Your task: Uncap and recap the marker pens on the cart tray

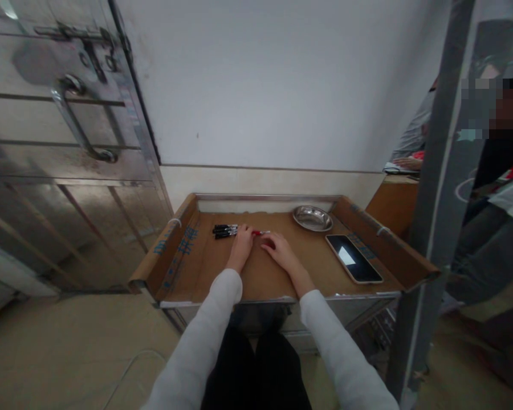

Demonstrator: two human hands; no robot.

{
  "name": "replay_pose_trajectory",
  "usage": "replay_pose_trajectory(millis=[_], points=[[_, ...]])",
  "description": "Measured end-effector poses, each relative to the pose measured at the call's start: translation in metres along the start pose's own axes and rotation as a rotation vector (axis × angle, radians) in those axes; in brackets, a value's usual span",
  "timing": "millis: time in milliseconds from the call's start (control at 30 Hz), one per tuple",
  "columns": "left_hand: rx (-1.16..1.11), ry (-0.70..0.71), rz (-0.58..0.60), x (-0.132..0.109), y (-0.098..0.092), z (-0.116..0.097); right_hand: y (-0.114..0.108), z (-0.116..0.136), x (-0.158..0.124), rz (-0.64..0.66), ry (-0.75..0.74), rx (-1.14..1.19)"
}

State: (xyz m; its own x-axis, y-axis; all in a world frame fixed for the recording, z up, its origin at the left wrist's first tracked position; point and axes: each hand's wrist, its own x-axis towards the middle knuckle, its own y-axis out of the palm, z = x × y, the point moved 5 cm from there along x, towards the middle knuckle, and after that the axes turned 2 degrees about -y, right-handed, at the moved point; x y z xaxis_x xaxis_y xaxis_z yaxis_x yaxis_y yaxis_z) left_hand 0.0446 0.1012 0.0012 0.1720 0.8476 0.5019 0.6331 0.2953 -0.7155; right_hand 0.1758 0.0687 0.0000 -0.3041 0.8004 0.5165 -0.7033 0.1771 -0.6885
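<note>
Several black pens (224, 230) lie side by side in a small bundle on the cardboard-covered tabletop (222, 267). My left hand (242, 242) rests at their right end, its fingers closed on a slim red pen (257, 232) whose pale end points right. Close beside that end is my right hand (280, 249), its fingers curved and the thumb apart from them. A dark reddish patch shows inside the right hand's curl, too small to make out. The left fingertips partly hide the pens.
A round metal dish (312, 218) sits at the back right, and a smartphone (353, 259) lies in front of it. Raised cardboard sides (380, 239) edge the table. A grey metal post (436, 188) stands at right, with people beyond. A metal door (68, 148) is at left.
</note>
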Motion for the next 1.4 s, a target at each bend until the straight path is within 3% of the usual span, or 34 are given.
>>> replay_pose_trajectory(millis=[167,367,533,900,1033,1233,1400], points=[[-0.021,-0.008,-0.015,0.002,0.0,0.002,-0.007,-0.012,-0.007,-0.091,0.139,-0.277],[0.052,0.122,-0.019,-0.008,-0.009,-0.017,-0.002,-0.022,0.001,-0.087,0.133,-0.286],[0.131,0.163,0.063,-0.011,-0.004,-0.021,0.003,-0.021,0.008,-0.047,0.037,-0.164],[0.217,0.054,-0.019,-0.004,-0.008,-0.018,-0.005,-0.02,0.011,-0.13,0.104,-0.192],[0.257,-0.042,-0.088,-0.011,-0.018,-0.015,-0.007,-0.017,0.009,-0.157,0.114,-0.139],[0.356,-0.285,-0.242,-0.035,-0.045,0.006,-0.007,-0.016,0.001,-0.192,0.133,-0.113],[0.396,-0.272,-0.211,-0.044,-0.052,0.007,-0.006,-0.011,-0.001,-0.211,0.116,-0.121]])
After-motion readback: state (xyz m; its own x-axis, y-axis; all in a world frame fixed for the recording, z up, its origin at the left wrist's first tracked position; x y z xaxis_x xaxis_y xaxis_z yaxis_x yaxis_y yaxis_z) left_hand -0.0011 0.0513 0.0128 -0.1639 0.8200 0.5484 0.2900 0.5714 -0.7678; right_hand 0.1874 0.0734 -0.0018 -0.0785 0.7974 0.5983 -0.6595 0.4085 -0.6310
